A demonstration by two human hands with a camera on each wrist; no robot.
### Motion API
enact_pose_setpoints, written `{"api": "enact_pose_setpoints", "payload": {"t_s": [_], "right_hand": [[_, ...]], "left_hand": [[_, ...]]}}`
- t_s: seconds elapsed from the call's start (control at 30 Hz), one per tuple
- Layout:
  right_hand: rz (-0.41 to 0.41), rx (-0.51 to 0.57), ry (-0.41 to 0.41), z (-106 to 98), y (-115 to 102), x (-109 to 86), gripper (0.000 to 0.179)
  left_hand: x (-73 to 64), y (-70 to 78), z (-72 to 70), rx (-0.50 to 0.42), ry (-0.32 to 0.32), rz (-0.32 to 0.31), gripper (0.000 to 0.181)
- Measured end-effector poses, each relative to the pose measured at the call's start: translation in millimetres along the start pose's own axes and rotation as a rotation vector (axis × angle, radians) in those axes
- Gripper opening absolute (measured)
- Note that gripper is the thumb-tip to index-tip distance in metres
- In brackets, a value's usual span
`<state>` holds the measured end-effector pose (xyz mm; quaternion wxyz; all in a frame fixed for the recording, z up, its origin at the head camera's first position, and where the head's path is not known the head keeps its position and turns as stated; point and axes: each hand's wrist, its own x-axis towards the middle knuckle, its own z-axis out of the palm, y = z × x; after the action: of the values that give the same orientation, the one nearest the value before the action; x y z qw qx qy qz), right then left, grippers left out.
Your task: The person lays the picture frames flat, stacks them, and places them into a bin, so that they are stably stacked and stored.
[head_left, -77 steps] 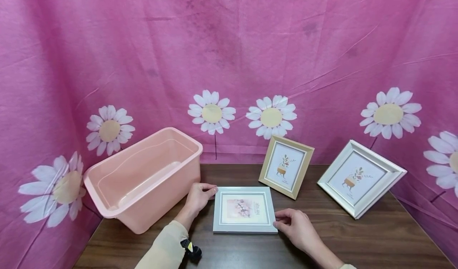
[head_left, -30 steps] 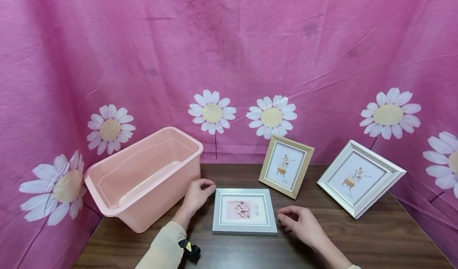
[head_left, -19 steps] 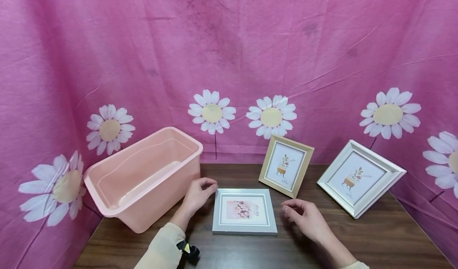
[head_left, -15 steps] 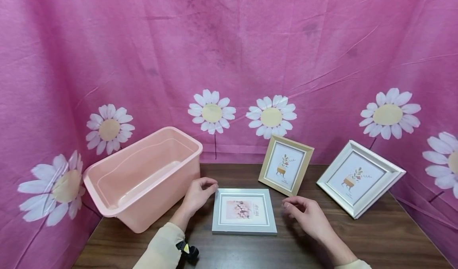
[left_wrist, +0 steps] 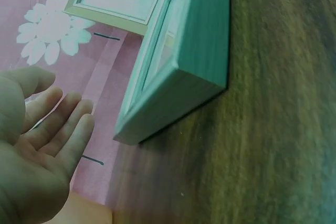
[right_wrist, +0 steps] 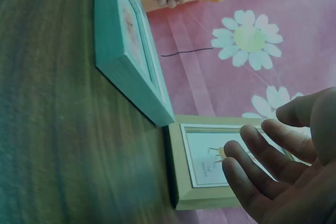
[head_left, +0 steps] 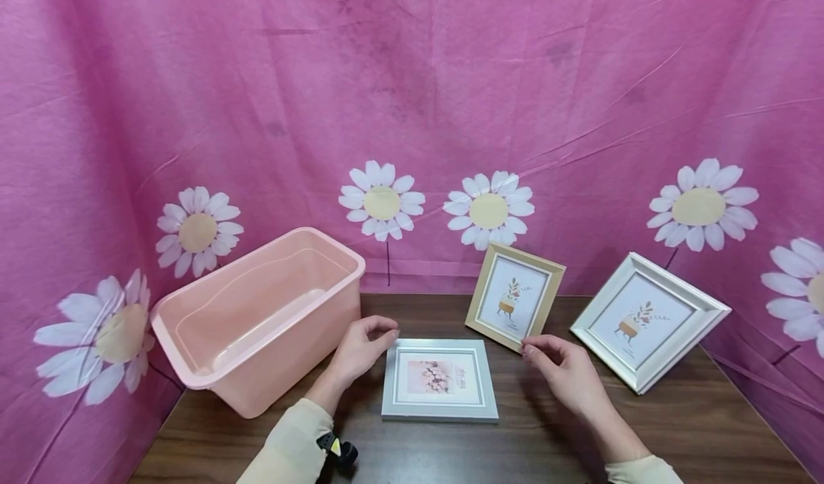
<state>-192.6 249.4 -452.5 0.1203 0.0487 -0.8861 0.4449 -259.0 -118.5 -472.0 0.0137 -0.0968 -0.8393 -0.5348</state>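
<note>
Left of the grey frame (head_left: 440, 381), the tub (head_left: 290, 359) sits aslant, mouth upward, leaving its inside reachable. The left hand (head_left: 357, 352) is by the grey frame's far left corner, fingers loosely bent and gripping nothing. The grey frame itself lies flat and face up, steady without support, its lettering sideways. Behind and right of it the tan frame (head_left: 513, 295) leans back, presumably on a hidden rear stand. The right hand (head_left: 569, 377), right of the grey frame, is relaxed and holds nothing; whether its fingertips touch the tan frame's near corner, I cannot tell. Farthest right of the grey frame, the white frame (head_left: 646, 319) tilts back, probably propped likewise.
</note>
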Motion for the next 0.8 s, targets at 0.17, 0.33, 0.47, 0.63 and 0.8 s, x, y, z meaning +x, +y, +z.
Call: {"api": "enact_pose_setpoints", "payload": {"t_s": [0.17,0.33,0.47,0.63,0.8], "right_hand": [[0.006,-0.001,0.025,-8,0,6.6,0.02],[0.001,0.074,0.035,-17,-1,13.2,0.023],[-0.004,0.103,0.059,-21,-2,18.2,0.025],[-0.012,0.105,0.09,-26,-3,24.9,0.027],[-0.012,0.079,0.134,-29,-4,30.3,0.027]], "left_hand": [[1.6,5.5,2.8,-0.005,-0.021,0.033,0.018],[1.5,9.8,6.8,-0.009,-0.055,0.054,0.02],[3.3,11.9,9.9,0.008,-0.077,0.052,0.022],[6.3,16.7,13.3,0.018,-0.086,0.052,0.021],[7.2,20.1,19.4,-0.009,-0.118,0.067,0.024]]}}
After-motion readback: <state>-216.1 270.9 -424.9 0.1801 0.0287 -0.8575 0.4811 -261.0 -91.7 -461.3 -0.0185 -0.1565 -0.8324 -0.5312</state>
